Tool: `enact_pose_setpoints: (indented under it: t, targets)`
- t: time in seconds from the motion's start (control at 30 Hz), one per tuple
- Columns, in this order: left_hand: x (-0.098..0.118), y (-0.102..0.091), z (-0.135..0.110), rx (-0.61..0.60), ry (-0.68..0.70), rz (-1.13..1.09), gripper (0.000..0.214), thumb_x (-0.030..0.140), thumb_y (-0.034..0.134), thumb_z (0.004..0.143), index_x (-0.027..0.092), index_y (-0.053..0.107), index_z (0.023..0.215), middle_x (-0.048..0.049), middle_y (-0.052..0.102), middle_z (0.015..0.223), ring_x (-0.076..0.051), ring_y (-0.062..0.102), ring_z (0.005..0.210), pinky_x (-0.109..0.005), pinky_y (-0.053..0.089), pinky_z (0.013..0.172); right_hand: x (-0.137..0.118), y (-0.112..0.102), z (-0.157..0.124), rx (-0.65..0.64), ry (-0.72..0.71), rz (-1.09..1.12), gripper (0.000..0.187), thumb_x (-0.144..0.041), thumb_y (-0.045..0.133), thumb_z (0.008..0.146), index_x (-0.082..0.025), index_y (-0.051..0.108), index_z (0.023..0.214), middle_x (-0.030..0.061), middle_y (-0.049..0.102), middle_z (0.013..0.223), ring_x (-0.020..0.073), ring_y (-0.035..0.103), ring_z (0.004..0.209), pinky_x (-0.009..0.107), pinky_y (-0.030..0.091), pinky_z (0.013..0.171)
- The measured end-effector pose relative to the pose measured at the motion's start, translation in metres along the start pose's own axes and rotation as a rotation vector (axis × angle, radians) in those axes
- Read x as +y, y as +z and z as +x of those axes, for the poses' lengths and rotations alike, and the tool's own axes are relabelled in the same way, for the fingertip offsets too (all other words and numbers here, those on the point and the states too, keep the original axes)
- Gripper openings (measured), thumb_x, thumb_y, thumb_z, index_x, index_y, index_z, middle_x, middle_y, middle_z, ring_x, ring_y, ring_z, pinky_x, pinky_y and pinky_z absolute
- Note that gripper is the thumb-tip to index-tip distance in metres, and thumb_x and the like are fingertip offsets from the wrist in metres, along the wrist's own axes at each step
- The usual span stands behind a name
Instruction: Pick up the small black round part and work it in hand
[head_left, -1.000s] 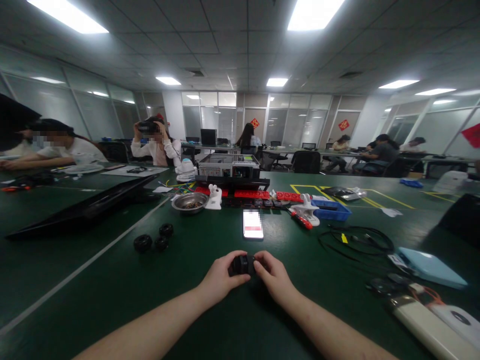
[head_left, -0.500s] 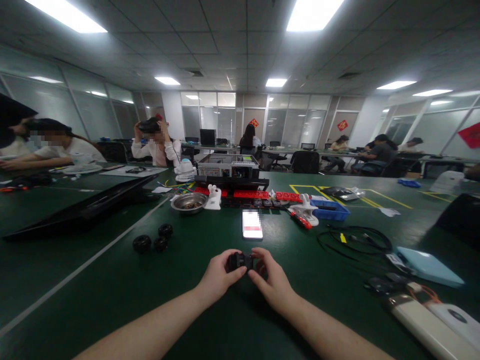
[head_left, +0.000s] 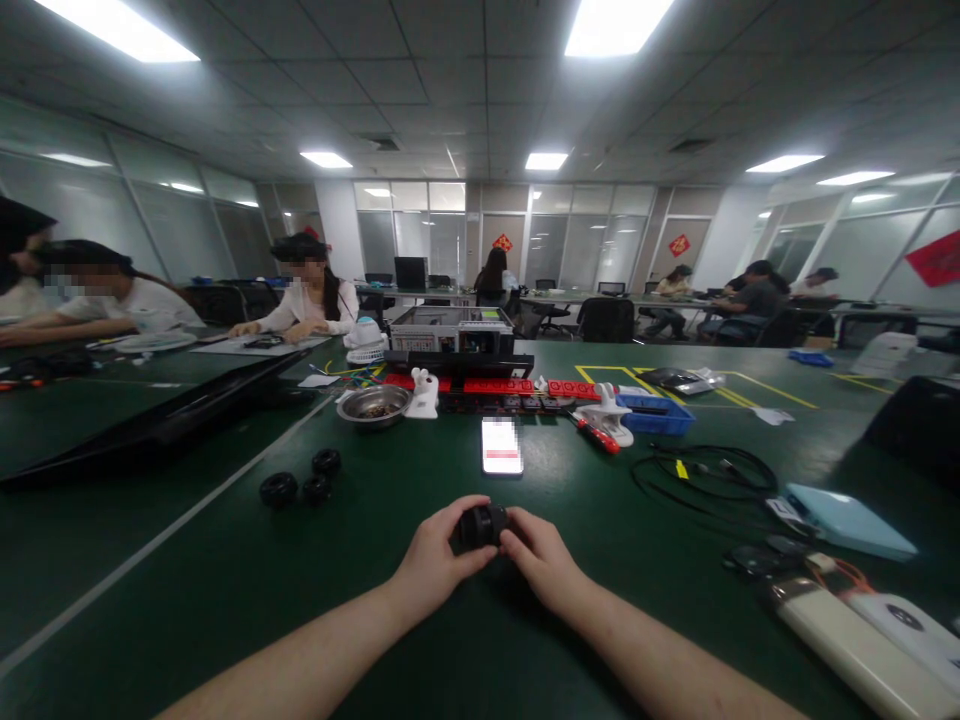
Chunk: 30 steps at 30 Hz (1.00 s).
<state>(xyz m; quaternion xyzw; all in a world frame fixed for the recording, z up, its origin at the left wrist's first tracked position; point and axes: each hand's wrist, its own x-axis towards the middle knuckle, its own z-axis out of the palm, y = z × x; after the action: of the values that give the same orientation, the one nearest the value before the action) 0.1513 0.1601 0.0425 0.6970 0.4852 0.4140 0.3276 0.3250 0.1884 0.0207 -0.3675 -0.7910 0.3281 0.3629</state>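
Observation:
Between my two hands, just above the table, is a black ribbed cylinder (head_left: 480, 527) that looks like a camera lens. My left hand (head_left: 439, 550) wraps its left side, with thumb and fingers closed on it. At the right end, the fingers of my right hand (head_left: 544, 555) also press on the cylinder. Part of its surface is hidden behind the fingers. Off to the left lie three black round pieces: a larger one (head_left: 278, 489) and two smaller ones (head_left: 326, 462). A phone (head_left: 502, 446) with a lit screen lies beyond my hands.
Further back stand a metal bowl (head_left: 373, 420) of small parts, a white clamp stand (head_left: 606, 414), a red-handled tool (head_left: 598, 436) and a blue tray (head_left: 656, 425). Cables (head_left: 705, 478), a light-blue box (head_left: 851, 522) and a cream power bank (head_left: 847, 640) lie right. A person (head_left: 304, 295) sits opposite.
My right fingers have closed in on the cylinder's right end, and the cylinder has turned slightly. The person opposite has lowered both hands from the headset to the table.

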Motion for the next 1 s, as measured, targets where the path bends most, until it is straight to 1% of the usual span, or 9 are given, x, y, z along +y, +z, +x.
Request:
enact_pose_setpoints:
  t: [0.1,0.27,0.43,0.57,0.67,0.77,0.87,0.93,1.0]
  targets:
    - [-0.004,-0.001,0.002,-0.023,-0.055,-0.103,0.040,0.036,0.058,0.069,0.018,0.052,0.105,-0.0067,0.060,0.102,-0.022,0.055,0.095,-0.033,0.044,0.082,-0.005,-0.004,-0.001,0.006,-0.028,-0.113,0.034,-0.033,0.054,0.075,-0.017,0.049,0.105,0.0039,0.058,0.080,0.0155,0.053,0.068,0.027,0.041,0.061]
    - [-0.010,-0.002,0.008,-0.078,-0.124,-0.157,0.033,0.039,0.056,0.071,0.014,0.056,0.092,-0.0059,0.063,0.086,-0.021,0.059,0.083,-0.032,0.046,0.074,-0.010,-0.007,-0.002,0.007,-0.052,-0.287,0.039,-0.031,0.062,0.067,-0.019,0.050,0.102,0.0049,0.058,0.086,0.0180,0.053,0.075,0.030,0.042,0.067]
    - [-0.005,-0.001,0.008,-0.064,-0.119,-0.125,0.033,0.025,0.061,0.066,0.017,0.056,0.097,-0.0058,0.063,0.094,-0.021,0.058,0.089,-0.032,0.045,0.078,-0.007,-0.005,-0.001,0.015,0.010,-0.247,0.047,-0.034,0.066,0.062,-0.020,0.046,0.102,0.0028,0.057,0.085,0.0165,0.052,0.072,0.027,0.040,0.063]
    - [-0.002,0.000,0.005,-0.014,-0.023,-0.036,0.041,0.022,0.063,0.062,0.020,0.055,0.103,-0.0051,0.061,0.102,-0.022,0.055,0.096,-0.034,0.043,0.085,0.003,-0.003,0.003,0.014,0.044,-0.116,0.024,-0.040,0.042,0.081,-0.018,0.051,0.082,0.0003,0.053,0.070,0.0132,0.049,0.063,0.025,0.037,0.058]
    - [-0.002,0.000,0.003,-0.007,0.057,0.068,0.041,0.022,0.063,0.061,0.022,0.056,0.102,-0.0046,0.062,0.103,-0.022,0.054,0.097,-0.035,0.041,0.087,0.011,0.000,0.005,-0.022,0.062,0.026,0.045,-0.047,0.026,0.086,-0.016,0.046,0.060,-0.0012,0.046,0.056,0.0112,0.044,0.054,0.023,0.034,0.052]
    - [0.000,-0.001,0.002,-0.044,0.076,0.114,0.043,0.023,0.063,0.062,0.023,0.056,0.103,-0.0041,0.061,0.104,-0.022,0.054,0.097,-0.036,0.041,0.087,0.013,0.003,0.005,-0.030,0.068,0.125,0.050,-0.051,0.024,0.085,-0.015,0.045,0.057,-0.0017,0.043,0.053,0.0103,0.042,0.051,0.023,0.033,0.050]
    - [0.003,-0.003,0.001,-0.069,0.027,0.080,0.046,0.027,0.064,0.062,0.024,0.054,0.107,-0.0036,0.060,0.106,-0.022,0.053,0.099,-0.035,0.041,0.087,0.008,0.001,0.003,-0.008,0.044,0.110,0.042,-0.049,0.034,0.082,-0.015,0.049,0.062,-0.0014,0.046,0.057,0.0110,0.044,0.054,0.023,0.035,0.052]
    - [0.002,-0.004,0.003,-0.074,-0.037,0.024,0.044,0.033,0.062,0.065,0.023,0.053,0.107,-0.0044,0.060,0.104,-0.022,0.054,0.098,-0.034,0.042,0.084,0.002,-0.001,0.002,0.001,0.027,0.091,0.029,-0.043,0.048,0.077,-0.015,0.054,0.078,-0.0017,0.048,0.061,0.0116,0.046,0.057,0.023,0.037,0.054]
    - [-0.002,-0.004,0.005,-0.085,-0.094,-0.042,0.040,0.038,0.058,0.068,0.018,0.054,0.103,-0.0061,0.062,0.099,-0.023,0.056,0.093,-0.034,0.043,0.080,-0.003,-0.002,0.001,0.004,0.019,0.048,0.030,-0.034,0.058,0.070,-0.016,0.052,0.094,-0.0014,0.051,0.066,0.0121,0.047,0.060,0.024,0.039,0.056]
